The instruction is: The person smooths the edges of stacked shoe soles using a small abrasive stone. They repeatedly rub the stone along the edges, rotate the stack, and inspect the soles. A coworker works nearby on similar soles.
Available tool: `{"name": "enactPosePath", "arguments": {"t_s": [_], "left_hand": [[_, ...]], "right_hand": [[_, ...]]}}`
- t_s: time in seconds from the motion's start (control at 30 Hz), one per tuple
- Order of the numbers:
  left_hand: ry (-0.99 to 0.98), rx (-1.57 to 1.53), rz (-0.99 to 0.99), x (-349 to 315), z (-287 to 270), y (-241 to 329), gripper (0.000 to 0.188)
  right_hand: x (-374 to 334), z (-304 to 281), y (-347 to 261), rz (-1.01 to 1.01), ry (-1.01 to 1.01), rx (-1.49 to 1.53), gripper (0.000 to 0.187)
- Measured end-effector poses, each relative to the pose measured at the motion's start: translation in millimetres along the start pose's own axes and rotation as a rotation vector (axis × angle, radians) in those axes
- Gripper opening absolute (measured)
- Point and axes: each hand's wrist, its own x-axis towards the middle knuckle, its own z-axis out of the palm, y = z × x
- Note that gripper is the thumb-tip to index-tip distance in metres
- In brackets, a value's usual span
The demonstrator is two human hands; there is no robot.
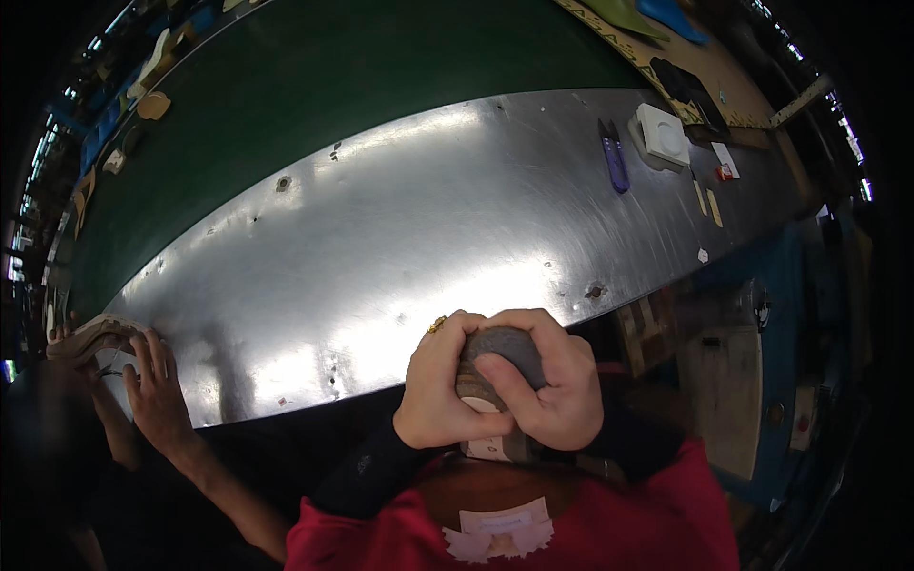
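Close in front of my body, just past the near edge of the metal worktop (381, 247), I hold what looks like a shoe part with a rounded grey end (509, 346). My left hand (436, 388) wraps its left side, a gold ring on one finger. From the right, my right hand (567, 390) closes round it, the thumb lying across the grey surface. Below the fingers a pale strip and a brownish lower part show. My palms and fingers hide most of its shape.
A green belt (362, 67) runs beyond the worktop. At far right lie purple thread snips (614, 162), a white box-shaped device (660, 136) and two thin pale-handled tools (714, 206). At left, a co-worker's hand (157, 390) holds a brown curved shoe piece (95, 338).
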Motion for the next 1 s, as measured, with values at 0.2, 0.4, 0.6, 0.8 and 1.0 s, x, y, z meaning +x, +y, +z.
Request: {"name": "enactPosePath", "arguments": {"t_s": [0.2, 0.4, 0.6, 0.8, 1.0], "left_hand": [[-0.002, -0.055, -0.058, 0, -1, 2, 0.07], [-0.004, -0.083, -0.051, 2, 0, 4, 0.068], [-0.009, -0.067, -0.037, 3, -1, 4, 0.068], [-0.118, 0.01, -0.039, 0, -6, 0, 0.076], [-0.101, -0.036, -0.023, -1, -11, 6, 0.081]], "right_hand": [[-2, -16, -9, 0.057, -0.034, -0.032, 0.027], [7, -13, 0, -0.116, -0.03, 0.017, 0.025], [5, -25, 2, -0.228, -0.118, -0.105, 0.024], [5, -62, 28, 0.048, -0.026, -0.118, 0.023], [70, -51, 72, -0.153, 0.121, -0.467, 0.041]]}}
